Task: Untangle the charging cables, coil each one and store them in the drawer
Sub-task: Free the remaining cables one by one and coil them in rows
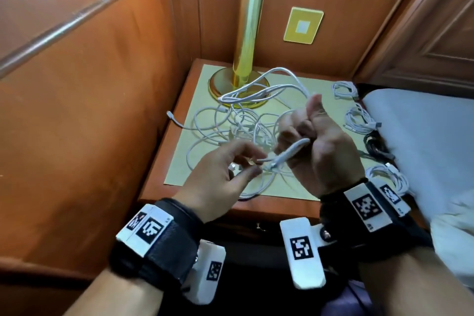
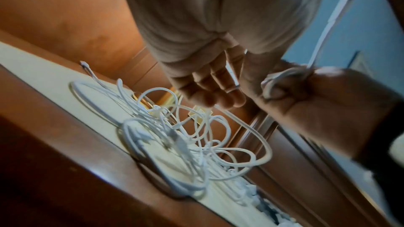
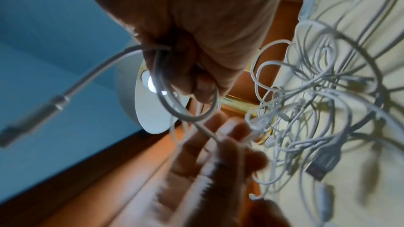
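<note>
A tangle of white charging cables [image 1: 238, 126] lies on the cream mat of the nightstand [image 1: 205, 197]. Just above its near side, my right hand [image 1: 307, 131] is a fist gripping a few loops of one white cable [image 1: 289, 151]. In the right wrist view these loops [image 3: 190, 116] hang from its fingers [image 3: 196, 75], and a plug end [image 3: 32, 115] sticks out sideways. My left hand [image 1: 246, 164] pinches the same cable's free run just left of the fist. The strand crosses its fingers [image 2: 210, 92] and drops into the tangle [image 2: 174, 135].
A gold lamp [image 1: 246, 33] stands at the back of the nightstand. Three coiled white cables [image 1: 343, 90] [image 1: 359, 120] [image 1: 389, 177] and a coiled black one [image 1: 374, 143] line the right edge beside a bed [image 1: 423, 136]. Wooden panels enclose the left and back.
</note>
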Demonstrator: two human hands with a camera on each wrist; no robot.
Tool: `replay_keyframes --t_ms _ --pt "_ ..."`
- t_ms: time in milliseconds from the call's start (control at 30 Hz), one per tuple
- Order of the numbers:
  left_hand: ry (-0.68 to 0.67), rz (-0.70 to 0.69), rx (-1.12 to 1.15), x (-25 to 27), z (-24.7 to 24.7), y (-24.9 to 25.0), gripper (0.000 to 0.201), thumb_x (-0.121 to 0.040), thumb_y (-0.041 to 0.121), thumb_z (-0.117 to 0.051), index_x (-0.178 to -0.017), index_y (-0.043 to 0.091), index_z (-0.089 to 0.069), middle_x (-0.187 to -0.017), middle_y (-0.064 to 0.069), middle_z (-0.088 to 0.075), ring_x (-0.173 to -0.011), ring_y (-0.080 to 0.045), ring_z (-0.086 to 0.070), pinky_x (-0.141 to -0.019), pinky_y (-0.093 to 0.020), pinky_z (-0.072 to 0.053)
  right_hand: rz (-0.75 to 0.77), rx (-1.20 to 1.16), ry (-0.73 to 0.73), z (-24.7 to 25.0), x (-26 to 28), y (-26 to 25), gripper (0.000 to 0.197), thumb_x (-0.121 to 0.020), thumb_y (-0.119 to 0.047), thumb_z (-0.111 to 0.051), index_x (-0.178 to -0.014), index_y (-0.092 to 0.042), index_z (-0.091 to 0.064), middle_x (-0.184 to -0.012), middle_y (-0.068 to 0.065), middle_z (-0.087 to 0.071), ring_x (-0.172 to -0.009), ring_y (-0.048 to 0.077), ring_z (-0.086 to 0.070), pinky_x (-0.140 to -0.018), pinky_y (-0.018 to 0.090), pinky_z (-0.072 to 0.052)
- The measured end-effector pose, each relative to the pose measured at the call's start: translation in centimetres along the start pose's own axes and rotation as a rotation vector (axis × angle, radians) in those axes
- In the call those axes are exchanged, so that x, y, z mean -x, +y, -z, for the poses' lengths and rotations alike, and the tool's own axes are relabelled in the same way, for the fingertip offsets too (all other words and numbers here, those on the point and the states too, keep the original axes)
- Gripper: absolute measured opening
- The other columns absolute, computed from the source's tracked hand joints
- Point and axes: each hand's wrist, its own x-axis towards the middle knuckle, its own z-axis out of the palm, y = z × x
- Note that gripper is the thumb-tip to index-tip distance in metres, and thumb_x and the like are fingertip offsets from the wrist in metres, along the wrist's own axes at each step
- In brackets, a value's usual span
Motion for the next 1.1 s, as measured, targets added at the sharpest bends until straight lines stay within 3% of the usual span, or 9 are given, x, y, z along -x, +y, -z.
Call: replay_keyframes --t_ms 100,200,300,433,633,733,867,967,1100 --pt "0.088 -0.008 -0.209 -0.3 0.9 -1.5 0.002 -0.093 0.016 -0.069 -0.092 0.017 -0.071 -0.087 0.011 -0.066 -0.085 -0.006 -0.059 -0.069 -0.012 -0.042 -0.053 -0.249 -0.095 1.2 0.1 -1.5 0.06 -0.105 -0.049 -0.024 -0.054 -0.021 -0.04 -0.055 -0.004 -0.032 -0.042 0.012 -0.025 -0.049 0.025 -0.032" --pt "0.186 0.065 -0.38 -0.4 2.3 -3.0 0.003 -0.091 0.014 -0.07 -0.091 0.017 -0.071 -0.085 0.006 -0.068 -0.081 -0.012 -0.06 -0.069 -0.018 -0.041 -0.013 -0.314 -0.077 2.3 0.5 -3.3 0.059 -0.106 -0.05 -0.029 -0.054 -0.022 -0.037 -0.053 -0.006 -0.029 -0.043 0.012 -0.019 -0.045 0.024 -0.022" --pt "0.316 0.065 -0.429 -0.6 3.1 -3.3 0.004 -0.089 0.013 -0.073 -0.089 0.017 -0.073 -0.084 0.006 -0.07 -0.079 -0.015 -0.062 -0.071 -0.021 -0.042 0.051 0.002 0.163 3.1 1.0 -3.3 0.058 -0.101 -0.05 -0.043 -0.051 -0.023 -0.035 -0.052 -0.006 -0.026 -0.046 0.011 -0.019 -0.043 0.023 -0.017" --pt "0.502 -0.031 -0.254 -1.0 2.8 -3.2 0.005 -0.087 0.018 -0.077 -0.091 0.019 -0.078 -0.083 0.006 -0.075 -0.071 -0.011 -0.067 -0.07 -0.034 -0.058 0.132 0.598 0.125 2.8 1.5 -1.2 0.034 -0.082 -0.043 -0.071 -0.063 -0.016 -0.063 -0.059 0.009 -0.045 -0.047 0.012 -0.035 -0.046 0.023 -0.028" --pt "0.55 -0.146 -0.081 -0.7 2.7 -1.2 0.011 -0.09 0.025 -0.076 -0.101 0.024 -0.075 -0.086 0.005 -0.075 -0.068 -0.006 -0.069 -0.065 -0.025 -0.054 0.214 1.034 -0.001 1.2 2.0 0.8 0.029 -0.089 -0.046 -0.066 -0.117 -0.04 -0.061 -0.059 0.004 -0.04 -0.053 0.02 -0.043 -0.054 0.035 -0.039" --pt "0.49 -0.186 -0.051 -0.2 2.8 0.2 0.013 -0.088 0.014 -0.074 -0.101 0.018 -0.074 -0.075 0.0 -0.073 -0.052 -0.001 -0.058 -0.056 -0.013 -0.046 0.225 1.061 0.014 0.9 1.9 1.0 0.018 -0.089 -0.048 -0.067 -0.105 -0.041 -0.063 -0.067 0.016 -0.061 -0.061 0.029 -0.059 -0.059 0.039 -0.048" --pt "0.469 -0.149 -0.085 0.1 3.2 0.5 0.006 -0.089 0.016 -0.073 -0.093 0.012 -0.076 -0.075 0.001 -0.072 -0.053 -0.009 -0.06 -0.054 -0.019 -0.049 0.428 1.018 0.159 0.9 1.5 1.1 0.016 -0.098 -0.036 -0.056 -0.089 -0.03 -0.068 -0.064 -0.004 -0.065 -0.057 0.014 -0.058 -0.054 0.034 -0.046" --pt "0.498 -0.111 -0.231 0.6 4.3 -0.6 0.01 -0.094 0.021 -0.07 -0.089 0.015 -0.076 -0.073 0.005 -0.07 -0.057 -0.011 -0.061 -0.058 -0.026 -0.052 0.537 0.937 0.285 1.2 1.3 0.6 0.015 -0.102 -0.028 -0.056 -0.094 -0.025 -0.068 -0.059 -0.025 -0.057 -0.055 0.0 -0.052 -0.056 0.012 -0.035" --pt "0.597 -0.18 -0.397 1.0 5.6 -0.8 0.015 -0.095 0.024 -0.07 -0.098 0.013 -0.079 -0.086 0.003 -0.075 -0.074 -0.008 -0.068 -0.071 -0.023 -0.055 0.682 0.974 0.307 0.6 1.5 0.3 0.018 -0.102 -0.027 -0.053 -0.101 -0.021 -0.07 -0.064 -0.015 -0.057 -0.062 0.004 -0.056 -0.062 0.016 -0.04"
